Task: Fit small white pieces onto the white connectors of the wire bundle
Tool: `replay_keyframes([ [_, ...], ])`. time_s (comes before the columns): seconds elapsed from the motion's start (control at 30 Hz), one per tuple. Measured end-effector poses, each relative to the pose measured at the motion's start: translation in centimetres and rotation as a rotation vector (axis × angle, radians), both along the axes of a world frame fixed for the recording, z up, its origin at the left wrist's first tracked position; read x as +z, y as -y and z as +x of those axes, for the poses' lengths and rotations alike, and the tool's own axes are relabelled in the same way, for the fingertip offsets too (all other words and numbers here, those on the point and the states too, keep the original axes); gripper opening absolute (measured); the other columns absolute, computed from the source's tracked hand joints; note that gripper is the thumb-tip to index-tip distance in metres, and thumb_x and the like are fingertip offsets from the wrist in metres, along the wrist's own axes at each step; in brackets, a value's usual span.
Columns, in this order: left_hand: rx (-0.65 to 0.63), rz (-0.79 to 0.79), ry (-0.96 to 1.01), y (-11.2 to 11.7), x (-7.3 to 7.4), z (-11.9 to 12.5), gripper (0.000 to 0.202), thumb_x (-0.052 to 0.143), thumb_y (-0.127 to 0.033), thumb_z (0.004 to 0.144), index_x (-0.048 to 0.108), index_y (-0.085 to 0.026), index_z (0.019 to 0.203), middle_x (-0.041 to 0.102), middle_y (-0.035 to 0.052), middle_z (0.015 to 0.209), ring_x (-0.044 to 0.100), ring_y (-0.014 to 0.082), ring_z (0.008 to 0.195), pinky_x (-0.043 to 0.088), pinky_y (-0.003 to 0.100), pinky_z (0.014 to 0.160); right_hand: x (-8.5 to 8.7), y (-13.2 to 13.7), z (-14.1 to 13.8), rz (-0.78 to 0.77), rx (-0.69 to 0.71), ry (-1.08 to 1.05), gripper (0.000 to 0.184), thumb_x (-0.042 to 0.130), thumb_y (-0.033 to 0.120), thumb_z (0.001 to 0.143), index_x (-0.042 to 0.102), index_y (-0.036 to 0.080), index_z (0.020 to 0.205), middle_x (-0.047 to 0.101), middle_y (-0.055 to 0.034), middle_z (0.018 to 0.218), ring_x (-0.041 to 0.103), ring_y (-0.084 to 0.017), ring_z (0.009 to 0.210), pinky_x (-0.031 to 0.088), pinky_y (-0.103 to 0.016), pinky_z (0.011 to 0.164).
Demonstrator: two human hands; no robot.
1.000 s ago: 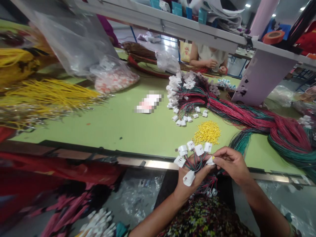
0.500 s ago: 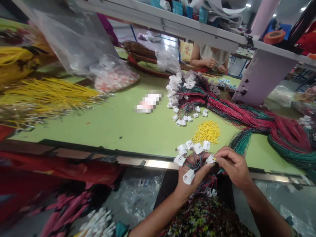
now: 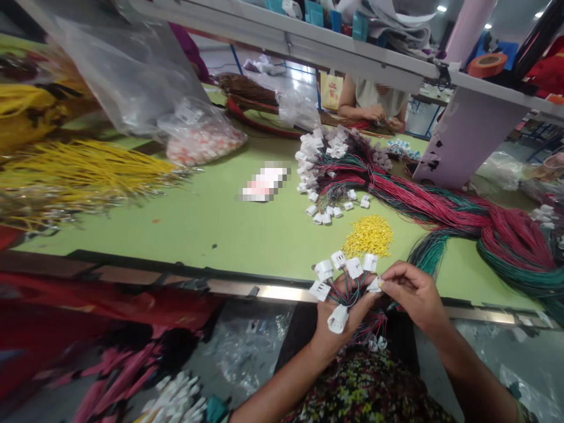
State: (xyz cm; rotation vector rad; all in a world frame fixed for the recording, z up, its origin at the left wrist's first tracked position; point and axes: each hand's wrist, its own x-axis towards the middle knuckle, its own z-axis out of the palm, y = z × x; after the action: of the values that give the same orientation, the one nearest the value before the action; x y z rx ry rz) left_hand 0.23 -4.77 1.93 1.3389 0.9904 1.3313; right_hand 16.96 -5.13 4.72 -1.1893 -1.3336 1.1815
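My left hand point(image 3: 325, 333) is closed around a bunch of thin dark wires with white connectors point(image 3: 353, 268) fanned out above the fingers. Its thumb and forefinger steady one white connector point(image 3: 374, 285), turned towards the right. Against that connector's end, my right hand point(image 3: 418, 298) pinches a tiny yellow clip, mostly covered by the fingertips. How deep the clip sits in the connector I cannot tell. Just beyond both hands lies a heap of small yellow clips point(image 3: 368, 236) on the green tabletop point(image 3: 255, 235).
A thick bundle of red and green wires point(image 3: 423, 200) with white connectors stretches across the right side. Yellow wires point(image 3: 97, 167) lie at left, near a clear bag of orange-and-white parts point(image 3: 205, 141). A shelf point(image 3: 308, 44) spans above. A person point(image 3: 374, 106) sits opposite.
My right fingertips have pressed slightly left against the connector, and less of the yellow clip shows. The left hand's bunch has tilted a little; the rest only shifts slightly with the camera.
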Motion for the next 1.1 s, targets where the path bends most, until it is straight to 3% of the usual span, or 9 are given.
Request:
replay_keyframes([
  [0.13,-0.015,-0.048,0.017,0.07,-0.18,-0.03,0.009,0.074,-0.025,0.081,0.077,-0.020,0.088,0.080,0.0071,0.087,0.075,0.0242,0.082,0.063,0.041,0.083,-0.06,-0.41,0.07,-0.191,0.042,-0.124,0.029,0.086,0.044,0.073,0.072,0.020,0.082,0.064,0.0024,0.067,0.053,-0.009,0.055,0.043,-0.021,0.053],
  [0.33,0.011,-0.016,-0.002,0.13,-0.16,-0.18,0.011,0.075,-0.023,0.079,0.078,-0.020,0.090,0.080,0.0080,0.088,0.075,0.0243,0.084,0.062,0.041,0.084,0.23,-0.52,0.03,-0.249,0.065,-0.166,0.033,0.086,0.048,0.073,0.072,0.020,0.081,0.055,0.0063,0.054,0.045,-0.007,0.049,0.034,-0.020,0.048],
  [0.77,0.055,0.034,0.008,0.16,-0.09,0.34,0.012,0.075,-0.020,0.079,0.077,-0.021,0.091,0.082,0.0051,0.089,0.077,0.0227,0.083,0.065,0.039,0.084,-0.45,-0.53,-0.21,-0.248,0.030,-0.210,0.036,0.085,0.053,0.073,0.072,0.020,0.079,0.057,0.0050,0.057,0.044,-0.009,0.053,0.034,-0.022,0.054],
  [1.1,0.063,0.040,-0.003,0.17,0.00,0.39,0.013,0.074,-0.019,0.079,0.076,-0.023,0.091,0.082,0.0030,0.089,0.078,0.0227,0.083,0.066,0.039,0.084,-0.24,-0.93,0.29,-0.223,0.092,-0.208,0.033,0.087,0.050,0.072,0.074,0.020,0.079,0.067,0.0009,0.070,0.052,-0.010,0.060,0.044,-0.024,0.059],
])
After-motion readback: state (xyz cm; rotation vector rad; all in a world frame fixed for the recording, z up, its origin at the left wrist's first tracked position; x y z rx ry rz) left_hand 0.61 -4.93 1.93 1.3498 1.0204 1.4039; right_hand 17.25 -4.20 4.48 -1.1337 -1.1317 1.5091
